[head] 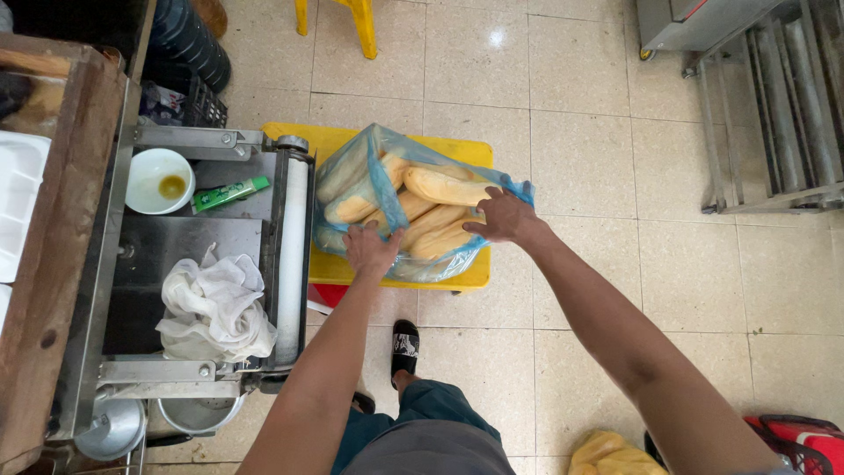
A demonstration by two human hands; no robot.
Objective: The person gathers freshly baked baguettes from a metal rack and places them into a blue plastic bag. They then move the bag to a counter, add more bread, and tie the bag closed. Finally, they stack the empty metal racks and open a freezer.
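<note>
Tiled floor (580, 158) beneath yellow stool (338, 268); on it, blue plastic bag (374, 171) of bread loaves (444, 186). Left hand (369, 251) closed on near bag edge; right hand (503, 215) gripping far rim. Probably light, soft, crushable; best held by the film, not the loaves. Left of hands: roller machine (290, 255), white cloth (215, 308).

both bare arms stretch forward and down from the body, elbows nearly straight. the left hand (370, 247) hangs palm down, fingers curled in a loose grip; the right hand (503, 216) sits slightly farther out, palm down, fingers bent and pinched closed.
</note>
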